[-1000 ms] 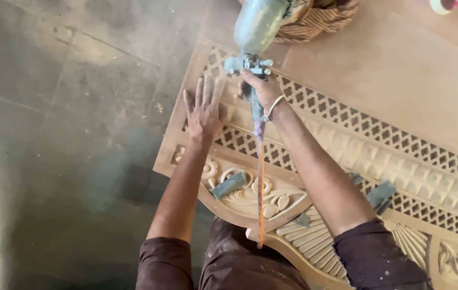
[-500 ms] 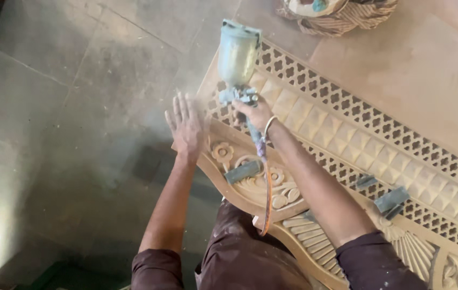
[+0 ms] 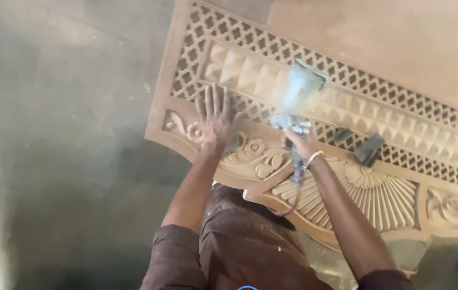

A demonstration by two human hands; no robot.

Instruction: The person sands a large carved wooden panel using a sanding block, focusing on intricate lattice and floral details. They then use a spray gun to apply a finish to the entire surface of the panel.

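Right hand (image 3: 300,144) clamping grip of pale grey-green metal spray gun (image 3: 298,102), cup upright, hose trailing toward body. Left hand (image 3: 216,121) lying flat, fingers spread, pressing on carved light-brown wooden panel (image 3: 390,198) with lattice band and floral relief. Gun hovering over panel's middle, beside left hand.

Matt, pale carved wood panel (image 3: 379,134) (lattice and fluting), dull metal spray gun (image 3: 297,107), dusty concrete floor (image 3: 62,134)

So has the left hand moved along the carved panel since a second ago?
Yes. The left hand has slid along the carved wooden panel, from near its end corner onto the flower carving further along, fingers spread flat.
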